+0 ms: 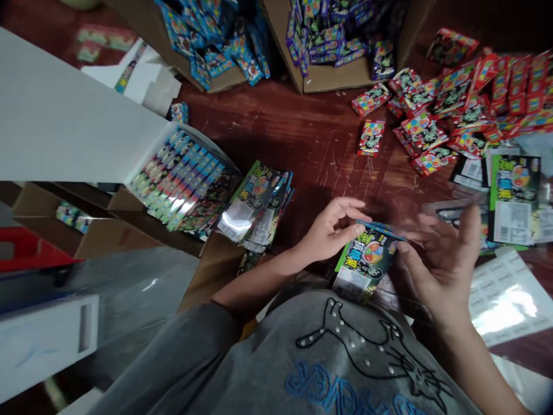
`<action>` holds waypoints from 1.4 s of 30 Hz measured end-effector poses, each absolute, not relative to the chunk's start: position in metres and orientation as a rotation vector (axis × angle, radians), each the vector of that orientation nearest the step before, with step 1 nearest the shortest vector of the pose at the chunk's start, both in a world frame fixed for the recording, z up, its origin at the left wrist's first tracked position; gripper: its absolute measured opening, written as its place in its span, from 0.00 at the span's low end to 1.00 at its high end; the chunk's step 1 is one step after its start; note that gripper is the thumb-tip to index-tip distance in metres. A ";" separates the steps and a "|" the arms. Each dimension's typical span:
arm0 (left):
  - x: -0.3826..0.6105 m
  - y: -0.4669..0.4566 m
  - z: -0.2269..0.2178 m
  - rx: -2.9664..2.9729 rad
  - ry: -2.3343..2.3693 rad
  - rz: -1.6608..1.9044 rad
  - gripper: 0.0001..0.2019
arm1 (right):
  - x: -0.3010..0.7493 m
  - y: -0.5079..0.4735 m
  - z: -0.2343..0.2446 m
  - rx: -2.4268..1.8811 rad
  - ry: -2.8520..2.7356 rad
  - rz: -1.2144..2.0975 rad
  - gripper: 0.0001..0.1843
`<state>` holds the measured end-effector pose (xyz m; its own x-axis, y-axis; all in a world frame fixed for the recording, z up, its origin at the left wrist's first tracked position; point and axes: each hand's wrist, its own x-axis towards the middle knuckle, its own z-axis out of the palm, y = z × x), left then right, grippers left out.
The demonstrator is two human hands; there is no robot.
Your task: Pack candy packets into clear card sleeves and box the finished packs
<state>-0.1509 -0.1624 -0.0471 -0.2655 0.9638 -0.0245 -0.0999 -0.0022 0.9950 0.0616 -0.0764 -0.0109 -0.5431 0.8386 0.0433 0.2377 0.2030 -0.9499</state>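
My left hand pinches the top edge of a green and black plastic packet printed with a colourful ball. My right hand holds the same packet by its right side, thumb against it and the other fingers spread upward. The packet hangs just above my grey shirt, over the dark red wooden table. A stack of the same packets lies to the left of my left hand. Further packets lie to the right, beyond my right hand.
Several small red boxes lie heaped at the upper right. Cardboard cartons of blue and purple boxes stand at the back. A white box at left holds rows of small boxes. A label sheet lies at right.
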 end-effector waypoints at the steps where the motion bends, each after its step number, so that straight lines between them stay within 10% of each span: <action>1: -0.151 -0.163 -0.045 0.999 1.331 1.436 0.15 | 0.062 -0.076 -0.008 -0.988 -1.938 1.390 0.51; 19: -0.173 -0.151 -0.014 1.171 1.253 1.156 0.07 | 0.064 -0.074 0.005 -1.075 -1.797 1.593 0.48; 27: -0.157 -0.157 -0.025 1.207 1.326 1.248 0.07 | 0.077 -0.039 0.045 -1.025 -2.146 1.507 0.17; 32: -0.150 -0.155 -0.021 1.225 1.401 1.258 0.06 | 0.050 -0.015 0.051 -0.881 -2.416 1.813 0.19; 42: -0.158 -0.165 -0.014 1.219 1.495 1.272 0.04 | 0.036 -0.034 0.036 -0.641 -2.722 0.895 0.10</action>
